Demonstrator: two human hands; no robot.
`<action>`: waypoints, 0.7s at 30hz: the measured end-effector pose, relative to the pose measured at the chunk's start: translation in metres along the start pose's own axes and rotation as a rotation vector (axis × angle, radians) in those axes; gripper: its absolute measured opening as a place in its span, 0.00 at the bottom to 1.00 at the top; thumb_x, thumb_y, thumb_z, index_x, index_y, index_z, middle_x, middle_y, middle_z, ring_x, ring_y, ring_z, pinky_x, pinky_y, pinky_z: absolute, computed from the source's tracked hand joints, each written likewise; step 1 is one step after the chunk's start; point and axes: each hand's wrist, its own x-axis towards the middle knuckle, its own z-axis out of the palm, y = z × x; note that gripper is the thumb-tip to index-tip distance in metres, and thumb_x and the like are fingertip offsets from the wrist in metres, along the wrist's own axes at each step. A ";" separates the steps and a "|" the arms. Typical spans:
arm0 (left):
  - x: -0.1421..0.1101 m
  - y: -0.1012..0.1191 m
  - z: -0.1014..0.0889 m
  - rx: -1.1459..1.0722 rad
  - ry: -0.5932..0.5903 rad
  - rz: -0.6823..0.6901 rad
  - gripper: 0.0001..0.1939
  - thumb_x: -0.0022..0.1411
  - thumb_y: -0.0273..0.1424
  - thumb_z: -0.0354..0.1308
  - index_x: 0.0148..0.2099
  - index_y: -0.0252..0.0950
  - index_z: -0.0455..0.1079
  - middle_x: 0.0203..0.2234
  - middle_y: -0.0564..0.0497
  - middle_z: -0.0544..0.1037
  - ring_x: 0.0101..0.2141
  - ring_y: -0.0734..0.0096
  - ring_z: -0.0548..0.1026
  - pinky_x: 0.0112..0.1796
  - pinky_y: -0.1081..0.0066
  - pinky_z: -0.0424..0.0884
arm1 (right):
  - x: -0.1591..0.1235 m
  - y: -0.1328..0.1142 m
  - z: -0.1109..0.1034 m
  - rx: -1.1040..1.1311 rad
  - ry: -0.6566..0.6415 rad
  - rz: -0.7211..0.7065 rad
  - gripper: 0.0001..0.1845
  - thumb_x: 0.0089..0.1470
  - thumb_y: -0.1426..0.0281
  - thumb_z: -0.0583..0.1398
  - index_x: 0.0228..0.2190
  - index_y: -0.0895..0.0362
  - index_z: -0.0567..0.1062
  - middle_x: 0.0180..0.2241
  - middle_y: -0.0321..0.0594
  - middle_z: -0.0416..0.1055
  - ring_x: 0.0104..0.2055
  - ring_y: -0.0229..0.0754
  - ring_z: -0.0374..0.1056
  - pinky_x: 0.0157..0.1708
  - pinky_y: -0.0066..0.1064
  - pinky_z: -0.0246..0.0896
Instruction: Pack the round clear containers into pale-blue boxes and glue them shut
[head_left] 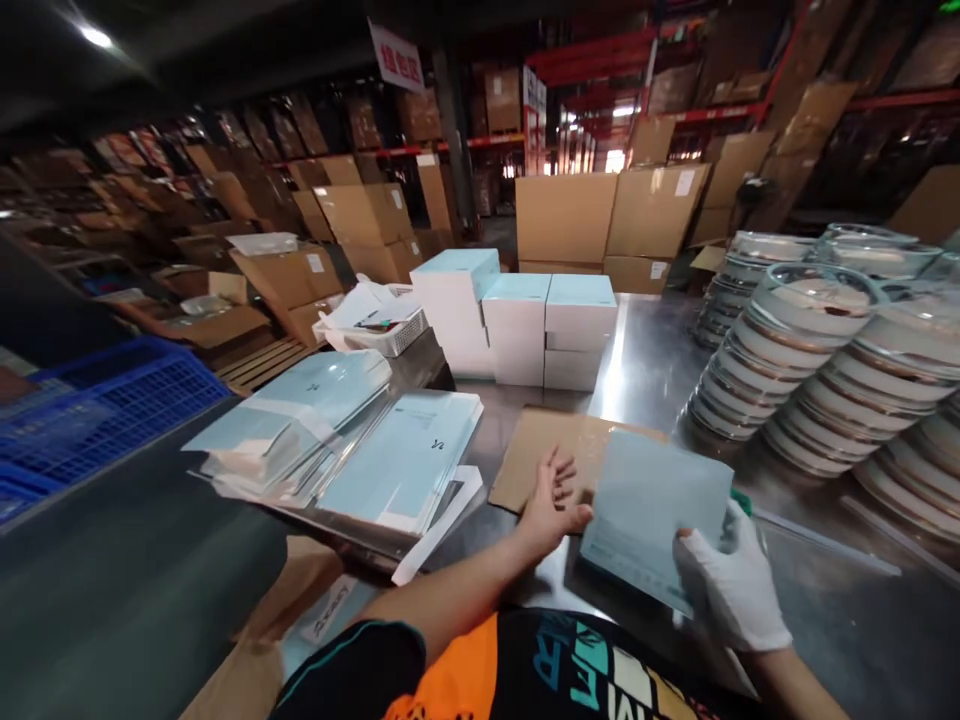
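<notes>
My right hand (739, 580), in a white glove with a bare thumb tip, grips the right edge of a light blue carton (656, 505). The carton is tilted above the metal table; whether it is folded flat or built up I cannot tell. My bare left hand (553, 505) is at the carton's left side, fingers spread, its thumb close to the edge. A brown cardboard sheet (525, 455) lies beneath, partly hidden by the hand and carton. To the left are two stacks of flat light blue cartons (405, 455), some with a loose white paper strip (442, 530).
White boxes with light blue tops (514, 330) stand at the back of the table (637, 370). Tall stacks of glass-rimmed bowls (795, 350) rise on the right. A white basket (394, 335) holds papers. Blue crates (97, 405) stand at far left, brown cartons (566, 220) behind.
</notes>
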 end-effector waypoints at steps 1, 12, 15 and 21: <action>-0.004 -0.006 0.005 -0.064 0.014 -0.080 0.78 0.33 0.63 0.80 0.77 0.40 0.47 0.68 0.28 0.64 0.66 0.35 0.67 0.64 0.41 0.63 | 0.002 -0.009 0.000 0.047 0.028 0.035 0.38 0.43 0.51 0.72 0.51 0.55 0.71 0.42 0.45 0.80 0.40 0.51 0.79 0.41 0.41 0.78; 0.048 0.088 0.030 -0.457 0.090 -0.231 0.29 0.42 0.42 0.83 0.43 0.36 0.78 0.36 0.45 0.84 0.33 0.58 0.82 0.38 0.59 0.82 | -0.021 0.030 0.000 -0.093 -0.585 -0.095 0.47 0.54 0.49 0.67 0.68 0.56 0.64 0.59 0.61 0.76 0.59 0.59 0.77 0.61 0.52 0.73; 0.113 0.160 0.014 -0.474 0.171 -0.137 0.19 0.63 0.43 0.71 0.49 0.36 0.76 0.36 0.46 0.84 0.32 0.62 0.82 0.40 0.60 0.83 | -0.024 0.052 0.001 -0.255 -0.764 -0.032 0.39 0.53 0.53 0.65 0.62 0.57 0.71 0.61 0.60 0.75 0.60 0.58 0.77 0.64 0.50 0.71; 0.213 0.245 -0.022 -0.334 0.513 -0.066 0.26 0.71 0.50 0.63 0.56 0.33 0.73 0.32 0.48 0.77 0.30 0.66 0.78 0.38 0.66 0.81 | -0.019 0.047 0.001 -0.244 -0.740 -0.121 0.26 0.56 0.62 0.61 0.55 0.55 0.78 0.51 0.53 0.82 0.52 0.53 0.81 0.58 0.44 0.76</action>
